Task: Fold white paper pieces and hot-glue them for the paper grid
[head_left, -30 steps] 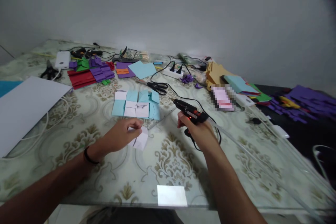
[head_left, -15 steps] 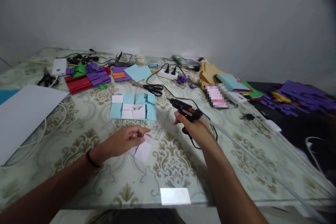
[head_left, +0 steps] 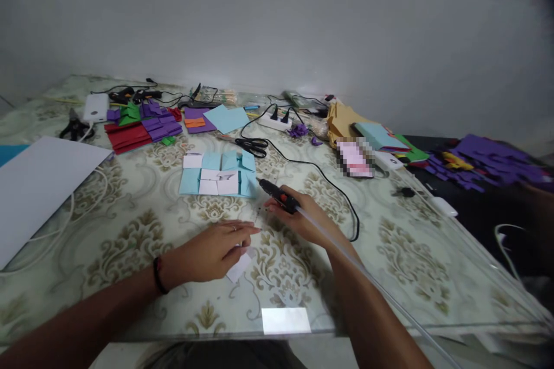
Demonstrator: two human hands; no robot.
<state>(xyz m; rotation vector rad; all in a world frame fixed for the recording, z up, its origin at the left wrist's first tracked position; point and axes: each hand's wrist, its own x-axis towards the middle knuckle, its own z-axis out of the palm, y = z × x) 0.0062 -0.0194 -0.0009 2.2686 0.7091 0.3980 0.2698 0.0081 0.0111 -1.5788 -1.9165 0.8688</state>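
My right hand is wrapped round a black hot glue gun with an orange part on its side. A long clear glue stick trails from the gun's back end towards the table edge. The nozzle points left, at the light blue and white folded paper pieces laid in a block. Nearer to me, my left hand lies over a small folded white paper, thumb on it and fingers closed together. The hand covers most of that paper.
Behind the block lie black-handled scissors and a white power strip. A large white sheet covers the left side. A phone and purple cut paper are at right, where a blurred arm of another person shows.
My right hand has brought the glue gun left and down, its nozzle now near the block's right edge. My left hand has shifted slightly right and covers more of the white paper.
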